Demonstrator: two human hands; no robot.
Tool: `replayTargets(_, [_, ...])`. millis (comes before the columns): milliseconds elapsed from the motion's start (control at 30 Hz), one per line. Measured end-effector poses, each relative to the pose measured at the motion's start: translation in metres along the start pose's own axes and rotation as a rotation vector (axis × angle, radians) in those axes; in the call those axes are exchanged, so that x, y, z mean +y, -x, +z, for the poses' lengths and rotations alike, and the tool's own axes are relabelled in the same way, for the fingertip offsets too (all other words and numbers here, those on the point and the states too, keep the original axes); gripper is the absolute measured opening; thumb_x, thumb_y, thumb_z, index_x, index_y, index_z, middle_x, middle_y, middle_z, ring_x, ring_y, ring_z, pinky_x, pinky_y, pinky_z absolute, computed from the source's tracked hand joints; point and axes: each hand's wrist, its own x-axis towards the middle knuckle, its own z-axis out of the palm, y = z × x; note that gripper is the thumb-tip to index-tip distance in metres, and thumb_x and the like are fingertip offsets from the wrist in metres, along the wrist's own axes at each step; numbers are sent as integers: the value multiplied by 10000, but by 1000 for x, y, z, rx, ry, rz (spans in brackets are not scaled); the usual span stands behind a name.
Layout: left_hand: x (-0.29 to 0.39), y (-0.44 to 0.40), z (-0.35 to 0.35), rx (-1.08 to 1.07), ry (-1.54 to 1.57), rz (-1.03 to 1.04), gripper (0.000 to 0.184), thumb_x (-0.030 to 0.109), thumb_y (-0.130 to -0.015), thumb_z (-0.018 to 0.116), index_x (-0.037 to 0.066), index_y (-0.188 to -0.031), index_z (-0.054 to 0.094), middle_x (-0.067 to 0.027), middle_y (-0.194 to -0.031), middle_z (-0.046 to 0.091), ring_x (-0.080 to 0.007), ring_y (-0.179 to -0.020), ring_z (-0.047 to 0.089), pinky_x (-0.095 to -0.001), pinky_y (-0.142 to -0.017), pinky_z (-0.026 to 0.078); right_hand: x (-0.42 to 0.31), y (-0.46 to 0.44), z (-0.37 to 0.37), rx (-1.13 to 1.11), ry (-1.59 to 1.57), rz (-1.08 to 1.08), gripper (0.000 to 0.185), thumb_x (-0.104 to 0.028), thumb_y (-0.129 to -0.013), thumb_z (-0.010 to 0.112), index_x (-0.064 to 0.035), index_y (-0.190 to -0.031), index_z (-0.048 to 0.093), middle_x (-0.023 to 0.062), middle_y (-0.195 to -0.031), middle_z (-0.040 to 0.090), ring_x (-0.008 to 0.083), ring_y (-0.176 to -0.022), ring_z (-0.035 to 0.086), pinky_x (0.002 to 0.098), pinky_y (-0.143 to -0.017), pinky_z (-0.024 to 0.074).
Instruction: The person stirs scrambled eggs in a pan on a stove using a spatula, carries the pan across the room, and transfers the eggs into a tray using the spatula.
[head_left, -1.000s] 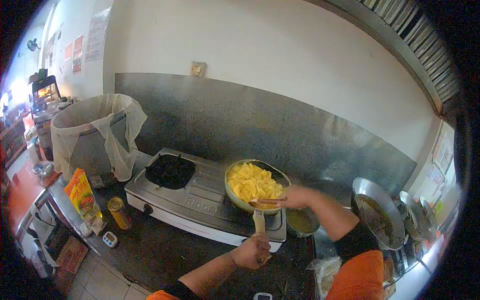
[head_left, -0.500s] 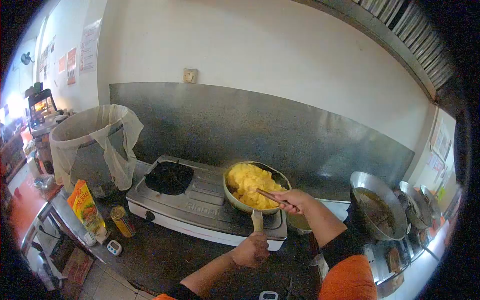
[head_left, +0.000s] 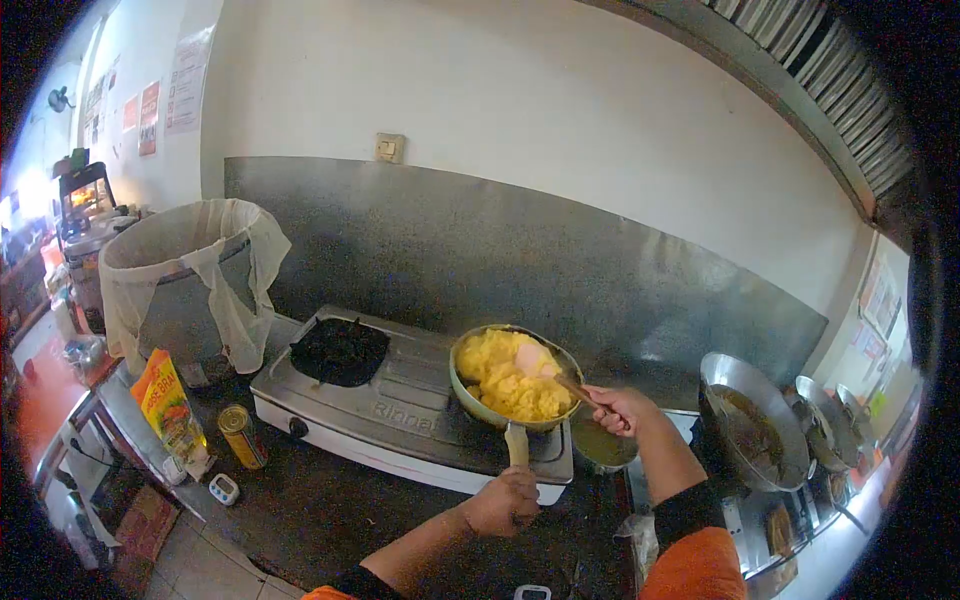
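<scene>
My left hand is wrapped round the pale handle of a frying pan, which sits on the right side of a two-burner gas stove. Lumpy yellow food, like scrambled egg, fills the pan. In my right hand is a spatula with a brown handle. Its pale pinkish blade lies on the food near the pan's far right side. The burner under the pan is hidden.
At the left stand a large lined bin, a yellow-orange packet, a can and a small timer. Right of the stove are a pot of liquid and a large wok. A metal hood hangs overhead.
My right hand has moved right and slightly down with the spatula. Its blade, earlier buried in the yellow food, now shows on top. My left hand stays on the pan handle.
</scene>
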Motion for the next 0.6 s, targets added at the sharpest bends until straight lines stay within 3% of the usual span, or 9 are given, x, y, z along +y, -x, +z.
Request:
replayTargets(67, [-5, 2, 8, -19, 54, -68, 169, 144, -456, 613, 113, -550, 476, -19, -611, 442, -244, -692, 491, -381, -710, 392, -10, 9, 5, 53, 107, -78, 410, -228, -892, 413, -269, -1292, 334, 9, -618, 465, 24, -347, 294, 162, -286, 225])
replayTargets(133, [-4, 0, 8, 48, -19, 20, 168, 141, -457, 610, 108, -542, 468, -22, -606, 442, -243, -680, 490, -382, -689, 390, -23, 14, 18, 102, 260, -208, 404, -237, -886, 426, -282, -1281, 355, 15, -621, 473, 28, -338, 300, 174, -282, 222])
replayTargets(267, [-2, -2, 7, 22, -95, -2, 160, 126, -470, 606, 97, -527, 459, -27, -596, 442, -243, -660, 491, -384, -647, 382, -27, -16, 57, 168, 1244, -490, 380, -242, -856, 461, -247, -1235, 433, 107, -732, 573, 149, -480, 485, 295, -416, 393])
replayTargets(333, [5, -5, 0, 8, 48, -101, 152, 110, -487, 601, 93, -519, 454, -30, -588, 441, -244, -652, 492, -384, -620, 379, -8, -66, 50, 137, 1585, -712, 361, -243, -838, 478, -228, -1199, 477, 145, -816, 607, 212, -612, 555, 352, -543, 455])
replayTargets(367, [7, -6, -2, 3, 119, -151, 150, 102, -495, 599, 90, -515, 451, -32, -585, 440, -245, -648, 493, -385, -606, 377, -15, -58, 61, 142, 1619, -532, 351, -247, -833, 484, -229, -1183, 490, 155, -860, 604, 228, -678, 557, 357, -598, 451])
replayTargets(433, [0, -3, 6, 83, 8, -35, 158, 100, -512, 598, 88, -506, 440, -34, -578, 437, -245, -640, 489, -381, -600, 385, -49, -20, 86, 151, 1669, -166, 331, -255, -823, 496, -230, -1152, 516, 175, -947, 598, 262, -810, 559, 367, -710, 442])
replayTargets(500, [-4, -1, 18, 134, -27, -6, 164, 101, -522, 598, 88, -501, 436, -35, -572, 435, -243, -630, 485, -380, -595, 393, -79, -2, 74, 172, 1696, -57, 299, -260, -822, 505, -269, -1117, 551, 125, -780, 608, 202, -638, 551, 339, -561, 444])
replayTargets(600, [-6, -3, 42, 135, -32, -69, 159, 112, -531, 599, 91, -499, 445, -35, -570, 438, -236, -621, 482, -377, -608, 402, -123, 55, 92, 77, 1554, 91, 295, -269, -833, 502, -304, -1122, 547, 4, -586, 492, 105, -450, 427, 273, -408, 359])
